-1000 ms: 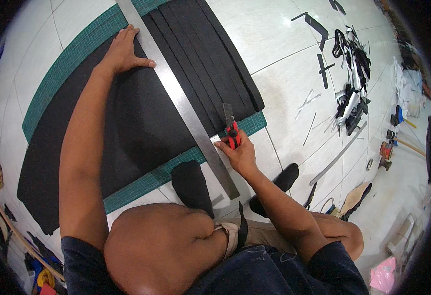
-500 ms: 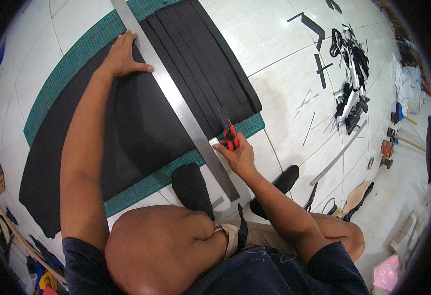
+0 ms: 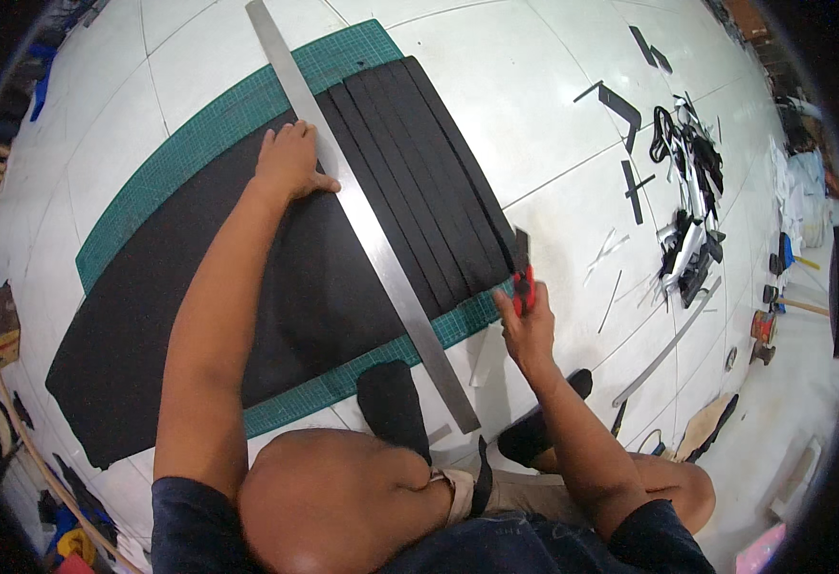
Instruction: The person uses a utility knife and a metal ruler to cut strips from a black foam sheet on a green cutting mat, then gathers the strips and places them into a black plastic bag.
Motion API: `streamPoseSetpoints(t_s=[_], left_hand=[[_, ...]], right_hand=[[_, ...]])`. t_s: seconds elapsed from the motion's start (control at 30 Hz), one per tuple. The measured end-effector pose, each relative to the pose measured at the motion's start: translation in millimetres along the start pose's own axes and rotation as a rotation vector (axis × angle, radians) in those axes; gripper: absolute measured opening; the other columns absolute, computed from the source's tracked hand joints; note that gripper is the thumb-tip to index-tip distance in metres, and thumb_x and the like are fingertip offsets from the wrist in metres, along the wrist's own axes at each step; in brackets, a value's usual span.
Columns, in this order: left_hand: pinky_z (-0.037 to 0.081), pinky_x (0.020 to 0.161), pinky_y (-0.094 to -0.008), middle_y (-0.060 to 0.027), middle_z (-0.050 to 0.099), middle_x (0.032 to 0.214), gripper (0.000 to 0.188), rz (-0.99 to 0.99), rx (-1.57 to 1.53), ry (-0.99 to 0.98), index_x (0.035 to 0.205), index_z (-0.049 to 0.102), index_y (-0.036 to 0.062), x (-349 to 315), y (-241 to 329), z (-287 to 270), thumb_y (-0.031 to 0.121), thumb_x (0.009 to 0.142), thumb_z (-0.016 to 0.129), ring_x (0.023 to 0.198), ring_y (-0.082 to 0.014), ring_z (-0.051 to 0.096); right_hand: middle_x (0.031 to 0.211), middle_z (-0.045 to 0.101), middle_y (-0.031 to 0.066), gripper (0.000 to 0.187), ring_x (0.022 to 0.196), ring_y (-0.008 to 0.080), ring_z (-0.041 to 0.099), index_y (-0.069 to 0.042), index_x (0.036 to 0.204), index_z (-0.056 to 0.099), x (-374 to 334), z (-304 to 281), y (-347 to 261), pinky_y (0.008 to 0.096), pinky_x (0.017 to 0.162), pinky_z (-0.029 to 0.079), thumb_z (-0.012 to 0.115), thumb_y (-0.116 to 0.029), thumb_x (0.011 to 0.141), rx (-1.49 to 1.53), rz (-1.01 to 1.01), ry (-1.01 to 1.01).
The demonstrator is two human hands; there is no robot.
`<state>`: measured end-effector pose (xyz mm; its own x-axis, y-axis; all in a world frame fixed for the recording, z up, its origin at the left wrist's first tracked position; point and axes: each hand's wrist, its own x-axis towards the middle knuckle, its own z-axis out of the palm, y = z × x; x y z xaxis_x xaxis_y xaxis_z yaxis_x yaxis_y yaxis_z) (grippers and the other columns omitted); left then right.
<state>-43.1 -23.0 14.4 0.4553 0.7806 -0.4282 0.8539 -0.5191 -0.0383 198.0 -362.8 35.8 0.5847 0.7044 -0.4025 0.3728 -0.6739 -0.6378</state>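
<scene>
From the head camera, looking down: a person's left hand [image 3: 293, 165] lies palm down, fingers loosely spread, on a broad black sheet [image 3: 171, 297]. Its thumb reaches onto a long steel ruler [image 3: 381, 244]; it grasps nothing. The ruler slants across the green cutting mat [image 3: 152, 225], both ends running past the mat's edges. Black strips [image 3: 410, 172] lie side by side on its right.

The right hand [image 3: 532, 335] is closed around a red utility knife [image 3: 525, 290], its blade pointing away from the body, near the strips' lower right corner. Whether the blade touches them, I cannot tell. A socked foot [image 3: 391, 407] is just left of the ruler's near end.

Good handling here probably calls for even pressure along the ruler, since one hand near its far half could let the near end pivot. The left thumb is best drawn back from the edge, and the foot kept clear of the blade.
</scene>
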Motion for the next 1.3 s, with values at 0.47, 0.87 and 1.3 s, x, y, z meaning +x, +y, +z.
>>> streamPoseSetpoints(t_s=[0.47, 0.87, 1.3], left_hand=[[0.015, 0.122, -0.0565, -0.0282, 0.02, 0.161, 0.155, -0.042, 0.083, -0.076, 0.153, 0.017, -0.0101, -7.9, 25.5, -2.3, 0.07, 0.042, 0.089, 0.15, -0.0412, 0.02], [0.015, 0.121, -0.0592, -0.0244, 0.019, 0.162, 0.15, 0.005, 0.057, -0.098, 0.156, 0.014, -0.004, -10.9, 21.6, -3.7, 0.073, 0.048, 0.085, 0.152, -0.0377, 0.019], [0.014, 0.12, -0.0598, -0.0254, 0.019, 0.162, 0.153, -0.01, 0.127, -0.074, 0.156, 0.014, -0.006, -12.7, 17.7, 3.1, 0.075, 0.046, 0.084, 0.151, -0.0384, 0.021]], right_hand=[[0.092, 0.067, 0.0323, 0.029, 0.088, 0.0489, 0.067, 0.001, 0.112, 0.043, 118.2, 130.0, -188.5, 0.0579, 0.08, 0.052, 0.047, -0.025, 0.1, -0.33, -0.45, -0.275], [0.107, 0.068, 0.0296, 0.032, 0.103, 0.0426, 0.068, 0.002, 0.112, 0.047, 158.2, 175.6, -229.9, 0.0505, 0.091, 0.052, 0.047, -0.028, 0.1, -0.326, -0.481, -0.245], [0.11, 0.067, 0.0297, 0.037, 0.105, 0.0465, 0.066, 0.001, 0.122, 0.046, 128.5, 143.0, -201.7, 0.053, 0.095, 0.049, 0.05, -0.026, 0.097, -0.438, -0.416, -0.457]])
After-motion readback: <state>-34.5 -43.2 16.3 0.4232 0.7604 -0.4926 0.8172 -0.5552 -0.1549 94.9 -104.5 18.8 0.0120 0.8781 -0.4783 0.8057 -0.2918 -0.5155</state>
